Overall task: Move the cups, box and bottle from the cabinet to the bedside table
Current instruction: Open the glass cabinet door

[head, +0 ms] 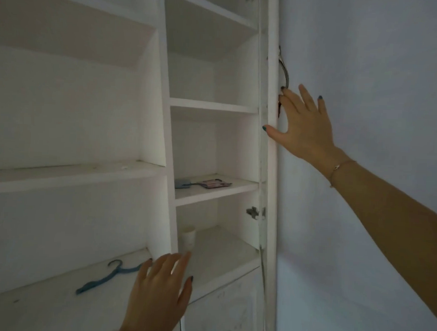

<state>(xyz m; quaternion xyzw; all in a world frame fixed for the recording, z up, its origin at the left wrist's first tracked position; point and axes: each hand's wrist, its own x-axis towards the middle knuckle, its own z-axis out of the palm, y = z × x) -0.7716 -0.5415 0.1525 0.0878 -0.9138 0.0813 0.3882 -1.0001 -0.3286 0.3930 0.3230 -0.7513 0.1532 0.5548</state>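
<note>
The left hand (156, 292) is cut off at the wrist.

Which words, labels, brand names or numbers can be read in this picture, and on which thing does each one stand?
No text can be read anywhere in this picture.
The flat pink packet on the middle shelf: dark print, too blurred to read.
The small white cup on the lower shelf: any marking is too dim to read.
The blue plastic hanger: no text visible.
</note>
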